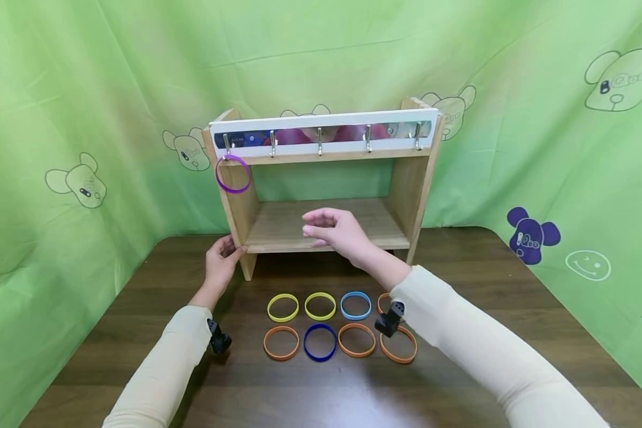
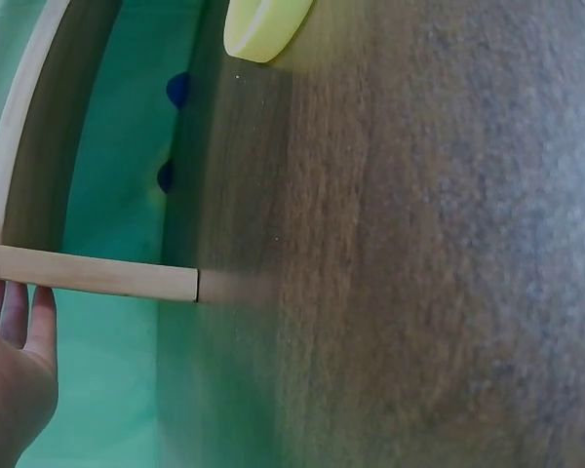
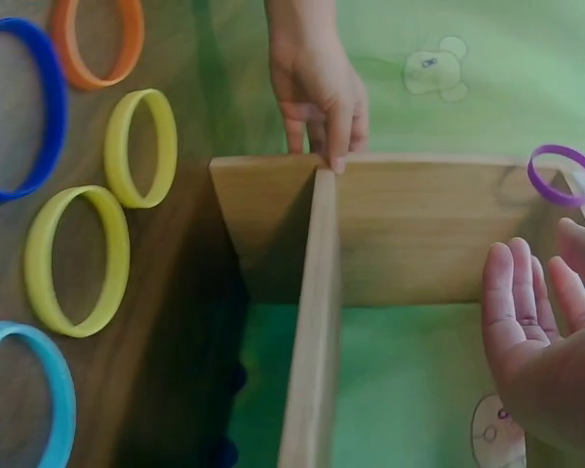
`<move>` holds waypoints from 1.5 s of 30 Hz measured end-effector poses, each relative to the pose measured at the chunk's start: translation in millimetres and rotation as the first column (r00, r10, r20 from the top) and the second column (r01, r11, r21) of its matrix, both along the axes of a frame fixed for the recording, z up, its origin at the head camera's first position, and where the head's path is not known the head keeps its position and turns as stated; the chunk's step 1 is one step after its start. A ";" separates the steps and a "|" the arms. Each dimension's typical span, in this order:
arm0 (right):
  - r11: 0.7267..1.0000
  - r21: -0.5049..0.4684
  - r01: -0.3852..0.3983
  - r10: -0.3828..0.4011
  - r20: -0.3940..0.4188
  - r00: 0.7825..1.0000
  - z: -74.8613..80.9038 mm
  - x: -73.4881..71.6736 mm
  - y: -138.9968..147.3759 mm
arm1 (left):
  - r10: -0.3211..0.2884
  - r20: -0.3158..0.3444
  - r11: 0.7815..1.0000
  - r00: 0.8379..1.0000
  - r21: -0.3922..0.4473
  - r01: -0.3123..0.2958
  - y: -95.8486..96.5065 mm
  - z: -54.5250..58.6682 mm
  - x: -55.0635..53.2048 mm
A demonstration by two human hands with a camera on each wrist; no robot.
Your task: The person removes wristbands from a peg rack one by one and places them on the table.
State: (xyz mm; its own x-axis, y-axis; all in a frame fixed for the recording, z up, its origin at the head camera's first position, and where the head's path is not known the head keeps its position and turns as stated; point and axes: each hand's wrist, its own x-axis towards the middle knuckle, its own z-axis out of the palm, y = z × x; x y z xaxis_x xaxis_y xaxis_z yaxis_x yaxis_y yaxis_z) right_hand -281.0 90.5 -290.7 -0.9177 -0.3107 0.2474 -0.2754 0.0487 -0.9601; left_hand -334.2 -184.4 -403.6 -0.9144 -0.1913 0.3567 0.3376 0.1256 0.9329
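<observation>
A wooden shelf rack (image 1: 329, 247) with a row of metal hooks (image 1: 320, 141) along its top stands on the table. A purple wristband (image 1: 233, 192) hangs from the leftmost hook. My left hand (image 1: 219, 266) grips the lower part of the rack's left side panel, the thumb at the front edge and the fingers on the outer side; the left wrist view shows this hand (image 2: 18, 375) at the panel too. In front of the middle of the rack, my right hand (image 1: 345, 235) hovers with its fingers loosely bent and nothing in them. The right wrist view shows its palm (image 3: 551, 356) below the purple wristband.
Two rows of wristbands lie before the rack: yellow (image 1: 283, 320), light blue (image 1: 355, 317), dark blue (image 1: 320, 359) and orange (image 1: 281, 358) ones. My right sleeve partly covers an orange one at the right. A green printed curtain (image 1: 321, 53) surrounds the table (image 1: 139, 321).
</observation>
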 end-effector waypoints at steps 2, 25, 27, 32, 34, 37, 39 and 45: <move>1.000 -0.014 -0.002 0.002 -0.010 1.000 4.3 -4.5 -9.5 | 0.003 0.000 1.000 1.000 0.004 -0.003 0.0 0.3 -0.4; 0.985 -0.155 0.071 -0.075 -0.020 0.997 34.2 -35.6 -85.1 | -0.001 0.023 0.999 1.000 0.050 0.000 12.1 24.4 23.1; 0.986 -0.152 0.070 -0.073 -0.013 0.997 36.6 -37.3 -90.6 | 0.001 0.017 0.999 1.000 0.052 -0.002 12.0 24.5 23.9; 0.984 -0.163 0.075 -0.072 0.025 0.997 41.2 -40.0 -103.8 | 0.006 0.013 0.998 1.000 0.057 -0.006 10.3 23.1 22.9; 0.982 -0.174 0.076 -0.070 0.040 0.997 42.1 -41.0 -108.9 | 0.012 0.016 0.998 1.000 0.056 -0.013 8.6 19.2 19.4; 0.979 -0.193 0.071 -0.061 0.052 0.997 42.8 -42.1 -115.8 | 0.033 0.016 0.998 0.999 0.055 -0.034 4.7 8.4 9.4; 0.976 -0.211 0.063 -0.051 0.060 0.997 43.0 -42.5 -119.5 | 0.047 0.012 0.997 0.999 0.053 -0.047 2.3 1.7 2.4; 0.955 -0.291 0.064 -0.043 0.078 0.996 45.0 -41.3 -126.7 | 0.045 0.003 0.998 0.999 0.052 -0.045 0.8 -1.1 -1.7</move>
